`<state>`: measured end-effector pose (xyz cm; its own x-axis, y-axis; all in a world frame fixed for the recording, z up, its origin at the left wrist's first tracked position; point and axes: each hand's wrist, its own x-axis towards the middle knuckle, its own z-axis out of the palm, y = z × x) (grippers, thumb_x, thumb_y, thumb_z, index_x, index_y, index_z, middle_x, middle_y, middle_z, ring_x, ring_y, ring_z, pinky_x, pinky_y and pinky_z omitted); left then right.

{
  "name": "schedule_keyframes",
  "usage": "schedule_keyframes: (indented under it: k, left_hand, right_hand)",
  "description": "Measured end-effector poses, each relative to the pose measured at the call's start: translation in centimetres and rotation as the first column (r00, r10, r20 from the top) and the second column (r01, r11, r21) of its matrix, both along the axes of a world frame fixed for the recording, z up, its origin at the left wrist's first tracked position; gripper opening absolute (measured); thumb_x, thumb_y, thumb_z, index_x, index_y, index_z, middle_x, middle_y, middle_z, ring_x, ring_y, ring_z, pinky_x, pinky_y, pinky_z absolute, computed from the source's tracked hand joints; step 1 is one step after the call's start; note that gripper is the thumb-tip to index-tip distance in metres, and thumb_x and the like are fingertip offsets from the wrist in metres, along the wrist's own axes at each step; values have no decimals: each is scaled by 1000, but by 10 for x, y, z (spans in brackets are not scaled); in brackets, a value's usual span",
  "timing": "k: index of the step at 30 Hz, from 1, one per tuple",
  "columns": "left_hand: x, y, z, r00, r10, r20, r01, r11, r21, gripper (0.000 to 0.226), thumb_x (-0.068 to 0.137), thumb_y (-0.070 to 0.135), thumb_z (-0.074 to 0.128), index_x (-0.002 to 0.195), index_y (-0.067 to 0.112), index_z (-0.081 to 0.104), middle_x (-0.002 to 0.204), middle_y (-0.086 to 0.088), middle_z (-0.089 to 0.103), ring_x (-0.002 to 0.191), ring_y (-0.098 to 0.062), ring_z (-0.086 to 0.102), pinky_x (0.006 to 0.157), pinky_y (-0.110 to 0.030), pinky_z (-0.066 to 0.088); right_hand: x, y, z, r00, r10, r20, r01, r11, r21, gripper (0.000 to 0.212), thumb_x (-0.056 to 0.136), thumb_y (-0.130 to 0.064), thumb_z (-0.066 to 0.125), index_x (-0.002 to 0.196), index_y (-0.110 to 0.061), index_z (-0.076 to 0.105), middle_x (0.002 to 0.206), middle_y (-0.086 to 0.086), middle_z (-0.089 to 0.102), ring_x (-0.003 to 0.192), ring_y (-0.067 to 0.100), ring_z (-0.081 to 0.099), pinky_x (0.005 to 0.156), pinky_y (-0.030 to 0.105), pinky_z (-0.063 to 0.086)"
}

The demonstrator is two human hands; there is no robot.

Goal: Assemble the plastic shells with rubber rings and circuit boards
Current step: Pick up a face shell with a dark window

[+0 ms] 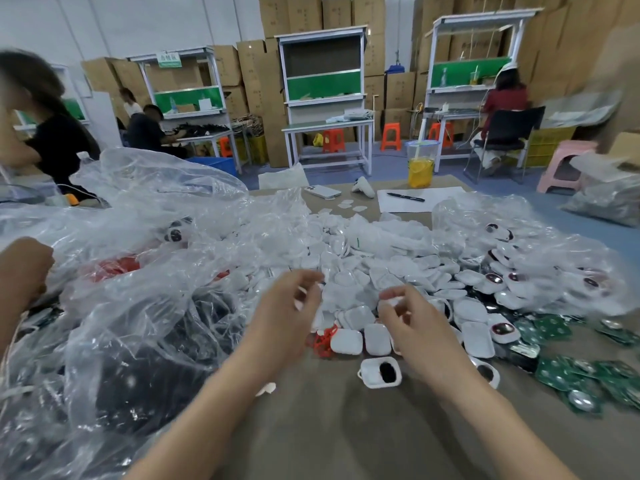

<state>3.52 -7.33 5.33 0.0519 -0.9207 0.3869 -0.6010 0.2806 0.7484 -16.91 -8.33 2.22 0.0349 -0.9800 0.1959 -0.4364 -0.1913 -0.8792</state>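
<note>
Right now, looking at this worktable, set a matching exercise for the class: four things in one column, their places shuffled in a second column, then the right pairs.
Things:
1 green circuit boards
2 red rubber rings
3 black pen
4 drink cup

Places:
A lying on the white paper
B upright at the far edge of the table
C mid-table, beside white shells
D spread along the right side

Pairs: 1-D, 2-C, 3-A, 4-B

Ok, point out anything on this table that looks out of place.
The cup of yellow drink stands at the far edge of the table, beyond the pile of white shells: an odd thing beside electronics parts. Nothing looks spilled or broken.
</note>
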Motion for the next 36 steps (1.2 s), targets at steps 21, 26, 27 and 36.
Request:
schedule_keyframes:
  k: [21, 26, 27, 36]
  left_hand:
    - [132, -208, 51, 859, 328, 393, -419, 891, 172, 28, 101, 20, 48, 120, 19, 69, 117, -6, 67, 102, -27, 61, 96, -39, 47]
    - [113, -226, 42, 893, 243, 378, -352, 901, 252, 27, 102, 15, 52, 122, 8, 69, 124, -12, 66, 107, -25, 56, 100, -37, 42]
    - [109, -225, 41, 898, 226, 377, -337, 905, 260, 27, 101, 14, 53, 122, 7, 69, 125, -12, 66, 110, -27, 58, 103, -38, 43]
    - [85, -188, 70, 935, 221, 277, -238, 971, 29, 26, 103, 22, 49, 121, 18, 68, 108, 2, 62, 83, -8, 54, 79, -25, 41]
  right_hand:
    - [46, -181, 31, 915, 5, -403, -88, 978, -190, 23, 101, -29, 45, 115, -28, 63, 113, -4, 62, 110, 20, 48, 96, 39, 43]
    - [35, -186, 25, 862, -18, -507, -52, 991, -123, 28, 102, -33, 42, 123, -29, 61, 128, -2, 57, 119, 24, 45, 101, 41, 40]
    - [34, -186, 25, 856, -11, -517, -52, 993, -107, 29, 102, -33, 42, 124, -29, 60, 130, -2, 56, 120, 24, 45, 101, 40, 39]
    - [37, -173, 40, 864, 91, -496, -158, 983, -94, 41, 102, -31, 46, 143, -26, 43, 135, 5, 55, 112, 29, 54, 97, 42, 45]
